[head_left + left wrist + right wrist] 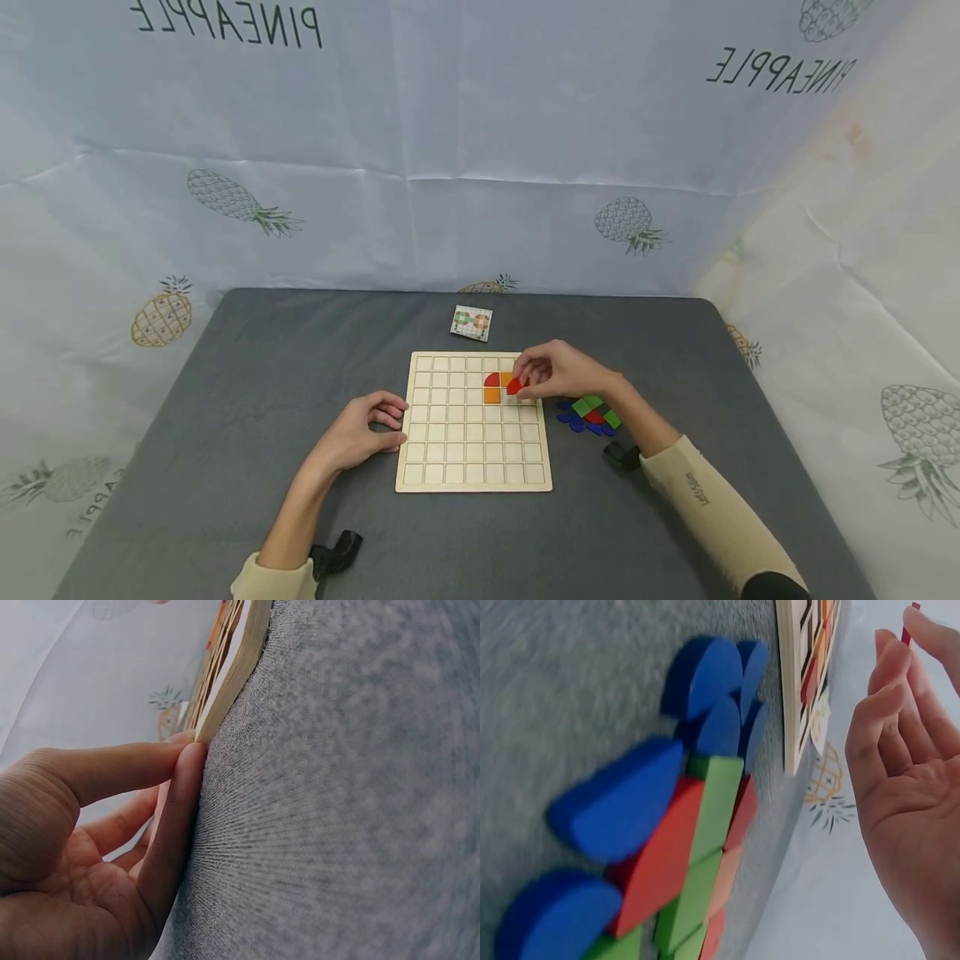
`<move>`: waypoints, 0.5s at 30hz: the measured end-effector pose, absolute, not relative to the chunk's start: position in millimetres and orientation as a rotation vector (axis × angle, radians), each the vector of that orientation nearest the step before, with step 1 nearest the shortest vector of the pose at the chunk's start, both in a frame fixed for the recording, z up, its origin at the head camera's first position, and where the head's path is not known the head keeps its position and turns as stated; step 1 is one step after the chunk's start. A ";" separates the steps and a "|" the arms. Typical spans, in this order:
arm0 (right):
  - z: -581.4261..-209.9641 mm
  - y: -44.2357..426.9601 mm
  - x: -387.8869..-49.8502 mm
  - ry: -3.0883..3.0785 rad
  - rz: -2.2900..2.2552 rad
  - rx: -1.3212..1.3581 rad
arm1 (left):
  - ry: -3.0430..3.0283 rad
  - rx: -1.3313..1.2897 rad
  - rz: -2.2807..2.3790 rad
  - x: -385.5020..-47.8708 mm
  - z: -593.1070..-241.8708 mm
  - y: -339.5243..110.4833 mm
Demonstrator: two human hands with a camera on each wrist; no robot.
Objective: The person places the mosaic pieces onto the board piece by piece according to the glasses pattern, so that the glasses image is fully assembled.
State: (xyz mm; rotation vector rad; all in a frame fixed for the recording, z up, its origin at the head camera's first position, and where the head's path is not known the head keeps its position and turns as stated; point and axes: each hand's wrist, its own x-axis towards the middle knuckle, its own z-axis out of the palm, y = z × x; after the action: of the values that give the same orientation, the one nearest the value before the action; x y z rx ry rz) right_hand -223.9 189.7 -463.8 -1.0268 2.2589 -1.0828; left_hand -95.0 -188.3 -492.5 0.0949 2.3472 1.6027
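My right hand (558, 371) pinches a red rounded piece (514, 386) between thumb and fingertips, over the upper right of the wooden grid board (465, 450). In the right wrist view only a thin red edge of it shows. On the board, beside that hand, lie a red quarter-circle piece (492, 380) and two orange squares, one upper (506, 379) and one lower (491, 395). At the board's left edge rests my left hand (360, 432), thumb and fingertips touching the rim, as the left wrist view (112, 825) also shows.
Right of the board, partly under my right forearm, is a loose pile of blue rounded pieces (705, 675), green pieces (716, 810) and red ones (660, 855). A small pattern card (471, 322) lies behind the board on the grey tablecloth (262, 375). A pineapple-print curtain (450, 233) hangs behind.
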 end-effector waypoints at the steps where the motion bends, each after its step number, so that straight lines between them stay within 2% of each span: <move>1: -464.1 187.8 -223.6 2.250 -1.094 -1.024 | 2.347 0.096 1.603 -95.3 -492.5 -188.4; 15: -471.9 166.2 -224.2 2.125 -1.064 -1.166 | 2.338 0.115 1.603 -99.5 -491.7 -191.2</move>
State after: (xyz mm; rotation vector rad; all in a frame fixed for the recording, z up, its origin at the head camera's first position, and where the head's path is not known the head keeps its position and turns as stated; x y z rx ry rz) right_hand -224.2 166.2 -471.9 -1.1663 2.1255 -1.0636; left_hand -99.5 -191.2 -491.7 0.1152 2.3375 1.6027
